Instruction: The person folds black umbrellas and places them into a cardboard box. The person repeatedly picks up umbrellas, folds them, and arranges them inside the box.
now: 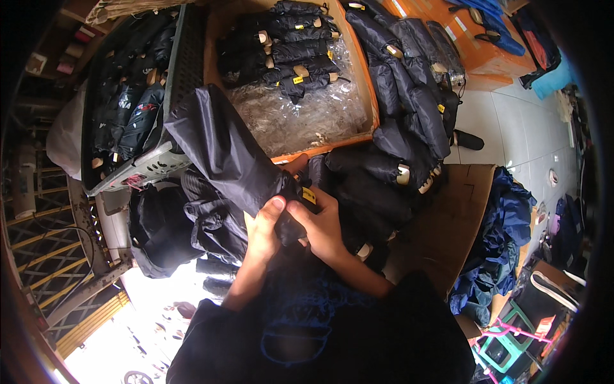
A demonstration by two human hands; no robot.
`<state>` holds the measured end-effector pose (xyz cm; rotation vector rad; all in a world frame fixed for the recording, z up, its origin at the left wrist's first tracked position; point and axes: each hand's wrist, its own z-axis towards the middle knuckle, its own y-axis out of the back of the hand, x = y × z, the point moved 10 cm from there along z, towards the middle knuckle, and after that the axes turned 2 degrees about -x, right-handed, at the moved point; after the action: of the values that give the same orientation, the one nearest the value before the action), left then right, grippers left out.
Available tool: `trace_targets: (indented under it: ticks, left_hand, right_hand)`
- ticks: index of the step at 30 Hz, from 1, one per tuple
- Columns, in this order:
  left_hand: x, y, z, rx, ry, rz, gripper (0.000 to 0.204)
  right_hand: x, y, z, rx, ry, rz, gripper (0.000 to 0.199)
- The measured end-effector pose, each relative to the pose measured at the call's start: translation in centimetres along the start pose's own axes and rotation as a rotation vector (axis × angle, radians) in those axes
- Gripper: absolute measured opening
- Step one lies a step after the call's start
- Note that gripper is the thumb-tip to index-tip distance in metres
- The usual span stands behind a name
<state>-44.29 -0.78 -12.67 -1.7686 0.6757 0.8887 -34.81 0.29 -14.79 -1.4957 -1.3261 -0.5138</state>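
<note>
I see the folded black umbrella [236,153] slanting up and left from both hands, its lower end with a yellow tag [309,195] clamped between them. My left hand [263,233] wraps it from the left, thumb pressed on top; my right hand [323,227] closes round it from the right, above a pile of black umbrellas [384,173]

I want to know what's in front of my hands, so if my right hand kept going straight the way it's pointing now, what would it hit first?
The right hand points up and left and already grips the folded black umbrella. Going straight on, it would press into that umbrella and the left hand just beyond it. Depth is hard to judge here.
</note>
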Motion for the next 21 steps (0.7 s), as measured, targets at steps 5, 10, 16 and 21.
trace_targets:
  ticks: [5, 10, 16, 21]
  left_hand:
    - [-1.6, 0.5, 1.2, 0.079, -0.05, 0.266, 0.09]
    - [-4.9, -1.4, 3.1, 0.172, -0.082, -0.219, 0.083]
    - [-5.2, -0.3, 3.9, 0.014, -0.144, -0.06, 0.048]
    - [-6.1, -1.5, 3.2, -0.048, -0.256, -0.022, 0.038]
  right_hand:
    - [-0.3, 0.3, 0.3, 0.038, -0.009, -0.042, 0.022]
    - [1.1, -0.4, 1.3, 0.126, 0.098, -0.089, 0.023]
    - [4.1, -1.5, 0.2, 0.116, 0.488, -0.62, 0.066]
    - [5.1, -2.7, -0.3, 0.145, 0.619, -0.771, 0.088]
